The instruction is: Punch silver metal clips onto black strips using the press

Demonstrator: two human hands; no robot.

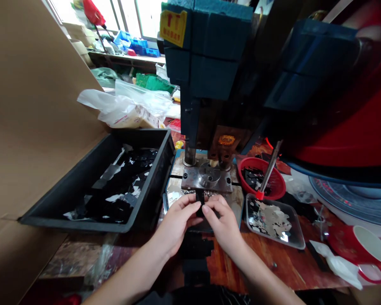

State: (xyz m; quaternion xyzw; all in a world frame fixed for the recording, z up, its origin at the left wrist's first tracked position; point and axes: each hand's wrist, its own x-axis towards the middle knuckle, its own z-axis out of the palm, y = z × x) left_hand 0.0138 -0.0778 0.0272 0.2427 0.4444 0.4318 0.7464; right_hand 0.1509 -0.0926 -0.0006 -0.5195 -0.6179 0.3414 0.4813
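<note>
Both my hands meet in front of a blue press (206,51), pinching one small flat black strip (200,197) between them. My left hand (182,214) grips its left side with thumb and fingers. From the right, my right hand (222,216) holds the same strip, thumb close to the other thumb. The strip's far end points at the steel die block (207,180) on the press bed; whether it touches the block I cannot tell. Below my hands, more black flat pieces (197,258) lie at the table's front edge.
A black bin (130,226) of black and silver pieces stands left, beside cardboard (34,106). To the right are a red basket (281,190), a clear tray (300,237) of metal pieces and a red mug (346,245). The press's red wheel (352,123) overhangs the right side.
</note>
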